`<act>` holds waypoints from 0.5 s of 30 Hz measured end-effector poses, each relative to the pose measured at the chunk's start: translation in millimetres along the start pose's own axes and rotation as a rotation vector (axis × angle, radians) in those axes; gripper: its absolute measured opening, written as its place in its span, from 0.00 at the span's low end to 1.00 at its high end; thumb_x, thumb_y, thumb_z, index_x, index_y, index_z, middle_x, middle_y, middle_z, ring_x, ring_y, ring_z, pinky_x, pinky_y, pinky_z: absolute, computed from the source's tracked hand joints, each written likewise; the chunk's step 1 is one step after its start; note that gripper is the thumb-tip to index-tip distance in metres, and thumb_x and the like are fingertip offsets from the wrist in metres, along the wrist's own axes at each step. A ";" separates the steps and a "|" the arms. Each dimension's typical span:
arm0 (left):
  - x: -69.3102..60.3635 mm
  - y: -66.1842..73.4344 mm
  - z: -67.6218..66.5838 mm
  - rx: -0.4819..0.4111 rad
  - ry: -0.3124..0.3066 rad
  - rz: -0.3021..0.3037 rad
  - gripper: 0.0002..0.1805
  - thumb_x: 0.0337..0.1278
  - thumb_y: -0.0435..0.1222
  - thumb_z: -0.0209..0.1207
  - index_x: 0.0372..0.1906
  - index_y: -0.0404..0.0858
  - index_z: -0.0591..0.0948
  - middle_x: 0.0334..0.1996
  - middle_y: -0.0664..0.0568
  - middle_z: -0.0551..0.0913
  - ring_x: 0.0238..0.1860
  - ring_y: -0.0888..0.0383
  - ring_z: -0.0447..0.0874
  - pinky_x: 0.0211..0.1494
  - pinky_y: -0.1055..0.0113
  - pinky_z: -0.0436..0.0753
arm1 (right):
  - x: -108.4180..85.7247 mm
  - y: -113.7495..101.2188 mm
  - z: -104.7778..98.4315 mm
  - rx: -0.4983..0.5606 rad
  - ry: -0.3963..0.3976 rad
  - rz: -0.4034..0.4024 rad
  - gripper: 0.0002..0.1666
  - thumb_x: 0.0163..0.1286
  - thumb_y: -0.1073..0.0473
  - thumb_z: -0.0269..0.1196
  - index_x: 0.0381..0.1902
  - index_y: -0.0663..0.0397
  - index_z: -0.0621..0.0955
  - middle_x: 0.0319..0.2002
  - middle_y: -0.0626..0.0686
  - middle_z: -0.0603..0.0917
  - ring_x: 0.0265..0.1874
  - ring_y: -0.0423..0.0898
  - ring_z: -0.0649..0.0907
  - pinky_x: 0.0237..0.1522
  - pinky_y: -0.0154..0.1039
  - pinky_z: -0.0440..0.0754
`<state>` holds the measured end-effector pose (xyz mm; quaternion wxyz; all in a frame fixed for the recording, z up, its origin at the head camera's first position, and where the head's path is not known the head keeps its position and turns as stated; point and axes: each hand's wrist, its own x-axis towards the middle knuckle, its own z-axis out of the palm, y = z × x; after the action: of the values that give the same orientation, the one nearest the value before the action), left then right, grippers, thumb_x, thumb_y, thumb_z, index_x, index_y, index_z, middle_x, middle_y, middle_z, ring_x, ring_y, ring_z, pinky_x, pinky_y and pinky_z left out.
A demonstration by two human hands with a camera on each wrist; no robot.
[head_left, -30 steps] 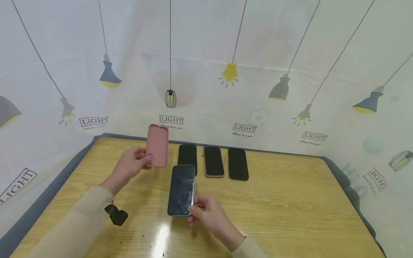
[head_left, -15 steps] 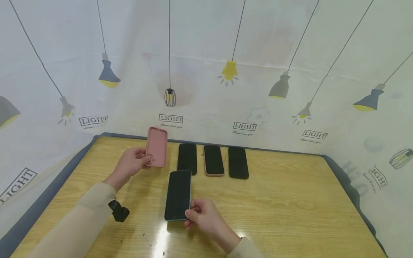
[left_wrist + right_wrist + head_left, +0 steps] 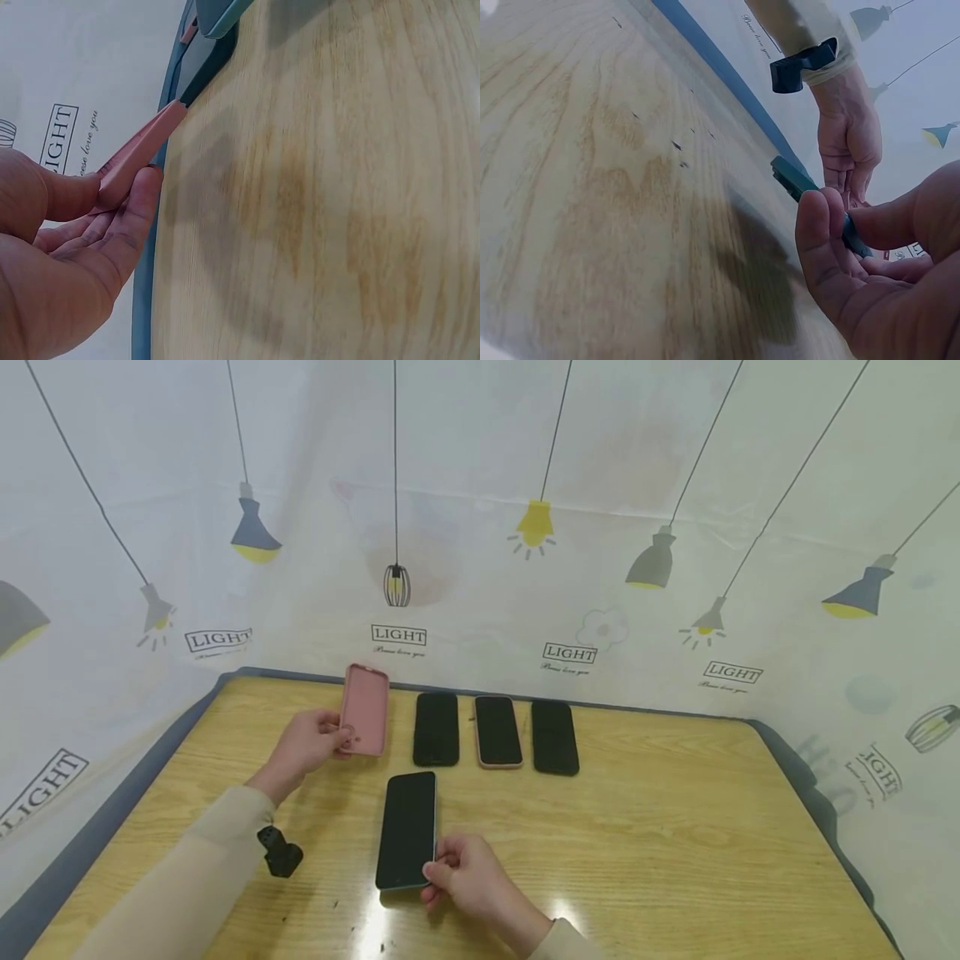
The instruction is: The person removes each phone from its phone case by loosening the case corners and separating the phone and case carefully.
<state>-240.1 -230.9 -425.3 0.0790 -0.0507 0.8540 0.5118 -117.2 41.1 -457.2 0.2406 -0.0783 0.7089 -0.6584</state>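
Left hand (image 3: 302, 747): I saw it pinching the pink phone case (image 3: 367, 706) at the lower left edge, thumb over the inner face; case tilted up near the far table edge.
Right hand (image 3: 474, 870): thumb and curled fingers pinched the black-screened smartphone (image 3: 407, 829) at its lower right side, screen up, nearer the person than the case.
Lettering: I read boxed "LIGHT" (image 3: 398, 635), repeated across the backdrop (image 3: 465, 468); script beneath ended "love you", its first word unclear to me.

Head view evenly lit w/ glare on desk (image 3: 675, 827) nr bottom edge; wrist views dimmer, soft shadows.
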 end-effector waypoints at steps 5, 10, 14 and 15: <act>0.3 -2.8 0.7 0.015 -0.005 -0.008 0.23 0.79 0.31 0.51 0.67 0.18 0.70 0.55 0.25 0.81 0.41 0.52 0.90 0.51 0.53 0.89 | -2.3 3.5 2.9 -0.017 0.007 0.029 0.11 0.71 0.75 0.60 0.29 0.61 0.74 0.21 0.55 0.84 0.20 0.41 0.85 0.30 0.41 0.89; 1.6 -4.3 1.2 0.019 -0.009 -0.010 0.22 0.79 0.31 0.52 0.65 0.18 0.70 0.54 0.25 0.82 0.40 0.53 0.90 0.50 0.54 0.89 | -3.9 4.3 4.7 -0.021 0.008 0.041 0.12 0.72 0.75 0.60 0.29 0.60 0.74 0.21 0.56 0.84 0.20 0.42 0.84 0.30 0.42 0.89; 1.5 -5.2 1.9 0.015 -0.011 -0.006 0.22 0.78 0.31 0.52 0.65 0.17 0.70 0.54 0.25 0.82 0.41 0.50 0.90 0.50 0.54 0.89 | -5.5 4.7 5.3 -0.027 0.005 0.042 0.12 0.71 0.76 0.60 0.29 0.60 0.73 0.21 0.59 0.85 0.20 0.45 0.86 0.30 0.44 0.90; 1.0 -5.7 2.3 0.019 -0.012 -0.006 0.22 0.78 0.31 0.52 0.65 0.17 0.70 0.54 0.25 0.82 0.42 0.49 0.90 0.50 0.54 0.89 | -6.0 5.2 5.4 -0.029 0.006 0.042 0.12 0.71 0.76 0.60 0.29 0.61 0.73 0.21 0.60 0.85 0.20 0.46 0.86 0.30 0.45 0.90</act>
<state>-240.0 -231.6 -431.5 0.0864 -0.0495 0.8581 0.5038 -108.5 39.4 -461.0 0.2509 -0.0650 0.7207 -0.6429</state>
